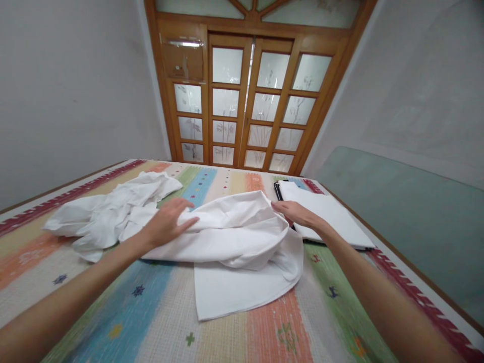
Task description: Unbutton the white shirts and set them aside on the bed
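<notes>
A loose white cloth [242, 247] lies crumpled across the middle of a striped, many-coloured cover [159, 312]. My left hand [168, 222] rests on the cloth's left part, fingers stretched out and lying flat. My right hand [293, 212] touches the cloth's right edge with fingers extended, the fingertips partly under a fold. A second heap of white cloth [109, 212] lies to the left, beside my left hand.
A folded white cloth [328, 212] sits on a dark flat board at the right, just beyond my right hand. A wooden door with frosted glass panes [249, 96] stands behind. A pale green surface [408, 212] runs along the right wall.
</notes>
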A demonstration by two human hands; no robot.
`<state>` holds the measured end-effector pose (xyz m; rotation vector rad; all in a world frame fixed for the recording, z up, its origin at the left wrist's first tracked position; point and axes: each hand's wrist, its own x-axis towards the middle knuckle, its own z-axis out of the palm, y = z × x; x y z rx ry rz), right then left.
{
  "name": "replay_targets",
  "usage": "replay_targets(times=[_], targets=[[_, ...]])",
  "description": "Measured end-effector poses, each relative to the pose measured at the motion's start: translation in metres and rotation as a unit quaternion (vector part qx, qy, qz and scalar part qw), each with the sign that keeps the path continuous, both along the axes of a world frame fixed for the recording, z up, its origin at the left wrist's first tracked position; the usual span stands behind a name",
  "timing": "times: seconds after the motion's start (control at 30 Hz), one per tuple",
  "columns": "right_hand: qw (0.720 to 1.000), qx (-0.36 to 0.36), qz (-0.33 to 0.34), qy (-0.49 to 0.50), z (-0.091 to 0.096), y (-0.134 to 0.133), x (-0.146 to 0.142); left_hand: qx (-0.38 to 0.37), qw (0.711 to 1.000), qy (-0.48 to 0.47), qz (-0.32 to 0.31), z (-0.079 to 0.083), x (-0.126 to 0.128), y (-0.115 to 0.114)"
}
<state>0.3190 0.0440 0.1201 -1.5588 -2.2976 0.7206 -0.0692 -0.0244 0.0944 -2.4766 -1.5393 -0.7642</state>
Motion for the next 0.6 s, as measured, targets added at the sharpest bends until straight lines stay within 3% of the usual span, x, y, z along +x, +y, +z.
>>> replay_targets(times=[0.07, 0.17, 0.3, 0.4, 0.6], targets=[[0.999, -0.017, 0.030, 0.033, 0.003, -0.002, -0.002, -0.124, 0.984, 0.008, -0.130, -0.009, 0.023, -0.009], [0.998, -0.006, 0.043, 0.054, 0.003, -0.003, 0.000, -0.190, 0.960, 0.019, -0.203, -0.027, 0.051, -0.017], [0.994, 0.034, -0.023, 0.102, -0.005, 0.002, 0.011, -0.183, 0.956, 0.015, -0.230, -0.045, 0.069, -0.014], [0.976, 0.097, -0.097, 0.168, -0.006, 0.013, 0.020, -0.165, 0.953, 0.049, -0.251, -0.044, 0.070, -0.009], [0.889, 0.216, -0.278, 0.292, 0.002, 0.050, 0.044, -0.091, 0.962, 0.151, -0.209, -0.031, 0.042, -0.020]])
